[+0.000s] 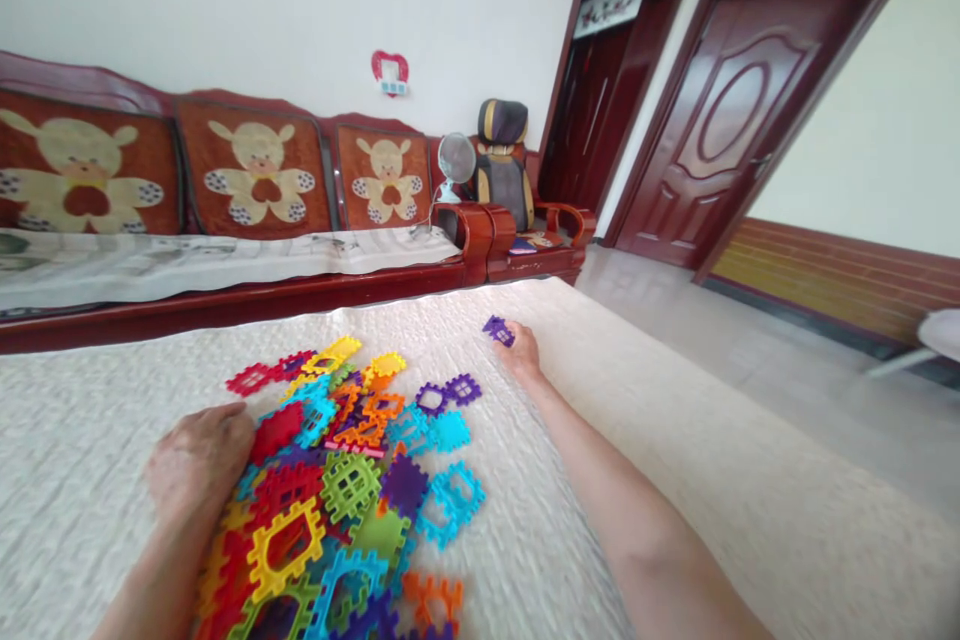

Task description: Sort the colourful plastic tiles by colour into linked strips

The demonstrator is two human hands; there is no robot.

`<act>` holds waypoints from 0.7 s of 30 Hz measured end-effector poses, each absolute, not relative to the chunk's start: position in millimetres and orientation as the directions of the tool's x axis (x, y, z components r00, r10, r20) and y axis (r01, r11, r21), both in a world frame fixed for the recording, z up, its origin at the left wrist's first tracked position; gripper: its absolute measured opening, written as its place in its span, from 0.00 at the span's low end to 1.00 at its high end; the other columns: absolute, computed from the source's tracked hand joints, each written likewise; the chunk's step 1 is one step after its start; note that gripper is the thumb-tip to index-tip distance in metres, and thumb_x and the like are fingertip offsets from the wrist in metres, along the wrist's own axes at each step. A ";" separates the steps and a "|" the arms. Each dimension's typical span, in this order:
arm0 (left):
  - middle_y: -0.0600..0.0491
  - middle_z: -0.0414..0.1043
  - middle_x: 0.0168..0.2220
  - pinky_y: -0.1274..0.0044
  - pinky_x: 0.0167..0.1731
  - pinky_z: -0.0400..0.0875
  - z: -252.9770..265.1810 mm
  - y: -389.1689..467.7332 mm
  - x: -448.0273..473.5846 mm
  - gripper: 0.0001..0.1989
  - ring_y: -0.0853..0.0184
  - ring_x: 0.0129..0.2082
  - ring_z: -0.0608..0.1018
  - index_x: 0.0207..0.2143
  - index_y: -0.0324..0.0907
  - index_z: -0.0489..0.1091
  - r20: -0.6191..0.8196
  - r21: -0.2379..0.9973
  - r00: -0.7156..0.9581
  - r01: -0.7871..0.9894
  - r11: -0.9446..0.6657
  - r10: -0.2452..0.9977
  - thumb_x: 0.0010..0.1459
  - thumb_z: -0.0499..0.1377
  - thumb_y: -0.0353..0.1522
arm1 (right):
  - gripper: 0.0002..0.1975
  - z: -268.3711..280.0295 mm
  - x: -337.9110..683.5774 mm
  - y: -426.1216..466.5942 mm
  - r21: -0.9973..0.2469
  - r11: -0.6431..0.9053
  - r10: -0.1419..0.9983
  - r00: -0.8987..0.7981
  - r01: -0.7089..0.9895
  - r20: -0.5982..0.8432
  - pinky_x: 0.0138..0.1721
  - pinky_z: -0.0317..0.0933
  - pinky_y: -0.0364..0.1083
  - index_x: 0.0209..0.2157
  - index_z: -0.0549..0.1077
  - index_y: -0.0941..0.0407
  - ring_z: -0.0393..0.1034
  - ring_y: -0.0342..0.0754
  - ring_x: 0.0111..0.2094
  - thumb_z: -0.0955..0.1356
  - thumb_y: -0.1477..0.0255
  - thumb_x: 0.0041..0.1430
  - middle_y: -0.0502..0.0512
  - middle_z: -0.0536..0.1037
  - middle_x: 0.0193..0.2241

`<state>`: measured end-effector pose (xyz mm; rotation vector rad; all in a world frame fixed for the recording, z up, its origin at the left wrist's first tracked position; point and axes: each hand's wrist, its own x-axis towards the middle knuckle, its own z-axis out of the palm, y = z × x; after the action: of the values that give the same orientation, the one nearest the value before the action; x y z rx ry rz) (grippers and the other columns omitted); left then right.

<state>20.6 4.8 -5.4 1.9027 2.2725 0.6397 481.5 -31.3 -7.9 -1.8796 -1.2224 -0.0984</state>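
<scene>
My right hand is closed on a purple interlocking building tile with a window grid, out beyond the pile's right side. My left hand rests at the left edge of the pile beside a red solid tile. Its fingers look loosely stretched and partly hidden, with nothing visible in them. Between my hands lies a heap of notched plastic tiles, among them a yellow frame tile, a green grid tile and a blue frame tile. Two purple tiles lie joined at the pile's right side.
The tiles lie on a table with a cream textured cover. Behind it stands a wooden sofa with bear-patterned back cushions. A small fan and a chair with a grey-black cushion stand farther back. At right is a brown door.
</scene>
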 end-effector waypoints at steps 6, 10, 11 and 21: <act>0.45 0.72 0.54 0.62 0.50 0.70 -0.4 4.3 21.8 0.23 0.48 0.51 0.75 0.47 0.45 0.77 0.151 0.382 -0.220 0.912 0.149 0.964 0.54 0.51 0.41 | 0.24 -15.5 488.0 -33.5 -0.609 -0.119 0.742 0.478 0.784 0.470 0.51 0.63 0.53 0.46 0.72 0.54 0.71 0.52 0.45 0.66 0.75 0.44 0.56 0.76 0.43; 0.45 0.72 0.55 0.62 0.48 0.71 0.0 5.2 22.0 0.23 0.47 0.50 0.75 0.47 0.46 0.77 0.137 0.381 -0.234 0.909 0.167 0.963 0.53 0.52 0.42 | 0.22 -14.1 495.5 -36.6 -0.602 -0.151 0.766 0.478 0.784 0.430 0.48 0.65 0.52 0.43 0.74 0.54 0.72 0.53 0.42 0.67 0.77 0.41 0.56 0.77 0.40; 0.46 0.72 0.55 0.62 0.48 0.71 -0.8 5.4 21.8 0.23 0.48 0.50 0.75 0.46 0.46 0.77 0.139 0.380 -0.239 0.909 0.171 0.961 0.52 0.52 0.42 | 0.21 -12.9 497.4 -37.1 -0.600 -0.162 0.769 0.481 0.784 0.421 0.47 0.66 0.52 0.42 0.75 0.54 0.72 0.53 0.41 0.68 0.77 0.40 0.56 0.77 0.38; 0.46 0.74 0.52 0.64 0.48 0.71 -6.2 5.3 20.1 0.23 0.49 0.48 0.76 0.45 0.45 0.77 0.189 0.376 -0.217 0.917 0.134 0.958 0.52 0.51 0.41 | 0.19 -3.9 495.5 -16.7 -0.643 -0.170 0.623 0.587 0.747 0.517 0.46 0.64 0.50 0.40 0.74 0.55 0.70 0.52 0.39 0.71 0.63 0.44 0.55 0.75 0.35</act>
<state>20.1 5.3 -6.2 1.9007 2.2902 0.6403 495.5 -16.7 -3.9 -1.8742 -1.1058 -0.1654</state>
